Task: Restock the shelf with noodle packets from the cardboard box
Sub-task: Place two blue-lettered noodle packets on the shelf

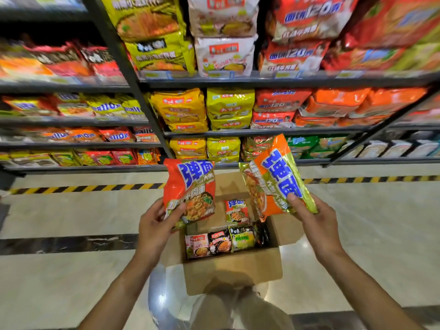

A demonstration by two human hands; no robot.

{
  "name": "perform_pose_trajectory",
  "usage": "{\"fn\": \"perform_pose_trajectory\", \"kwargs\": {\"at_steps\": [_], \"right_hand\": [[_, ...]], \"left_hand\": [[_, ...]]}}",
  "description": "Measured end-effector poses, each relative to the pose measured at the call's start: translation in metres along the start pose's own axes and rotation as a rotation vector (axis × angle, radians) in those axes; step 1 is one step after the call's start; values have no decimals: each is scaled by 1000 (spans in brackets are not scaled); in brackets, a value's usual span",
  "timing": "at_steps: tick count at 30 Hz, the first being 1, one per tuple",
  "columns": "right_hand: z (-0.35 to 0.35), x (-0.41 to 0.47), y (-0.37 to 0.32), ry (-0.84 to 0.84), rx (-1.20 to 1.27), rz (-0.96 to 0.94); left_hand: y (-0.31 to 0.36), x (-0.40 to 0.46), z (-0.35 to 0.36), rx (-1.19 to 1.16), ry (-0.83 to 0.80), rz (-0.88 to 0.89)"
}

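An open cardboard box [234,273] stands on the floor below me, with several noodle packets [220,241] lying along its near side and one orange packet [236,210] further in. My left hand [156,225] grips the lower edge of a red-orange noodle packet [189,186], held upright above the box's left side. My right hand [314,217] grips an orange and gold noodle packet [276,179], tilted to the left over the box's right side. The dark shelf [250,133] in front is packed with rows of noodle bags.
A yellow-black hazard stripe [83,188] runs along the floor at the foot of the shelves. A second shelf unit [71,144] stands to the left, also full. Polished tile floor spreads to both sides of the box.
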State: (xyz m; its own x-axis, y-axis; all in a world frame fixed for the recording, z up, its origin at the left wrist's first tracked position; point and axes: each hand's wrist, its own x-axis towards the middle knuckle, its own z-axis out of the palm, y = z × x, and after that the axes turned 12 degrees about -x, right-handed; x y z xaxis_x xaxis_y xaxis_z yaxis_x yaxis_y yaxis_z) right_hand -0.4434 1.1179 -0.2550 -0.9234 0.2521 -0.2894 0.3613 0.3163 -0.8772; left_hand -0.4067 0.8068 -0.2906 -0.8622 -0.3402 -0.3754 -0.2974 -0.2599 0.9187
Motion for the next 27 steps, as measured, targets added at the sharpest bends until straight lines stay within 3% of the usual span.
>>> {"fn": "perform_pose_trajectory", "kwargs": {"at_steps": [11, 19, 27], "right_hand": [[-60, -66, -45, -43, 24, -196], [-79, -80, -75, -118, 23, -371], [-34, -101, -125, -301, 58, -531]], "left_hand": [[54, -92, 7, -73, -50, 132], [89, -155, -10, -79, 66, 272], [126, -225, -77, -112, 244, 432]]}}
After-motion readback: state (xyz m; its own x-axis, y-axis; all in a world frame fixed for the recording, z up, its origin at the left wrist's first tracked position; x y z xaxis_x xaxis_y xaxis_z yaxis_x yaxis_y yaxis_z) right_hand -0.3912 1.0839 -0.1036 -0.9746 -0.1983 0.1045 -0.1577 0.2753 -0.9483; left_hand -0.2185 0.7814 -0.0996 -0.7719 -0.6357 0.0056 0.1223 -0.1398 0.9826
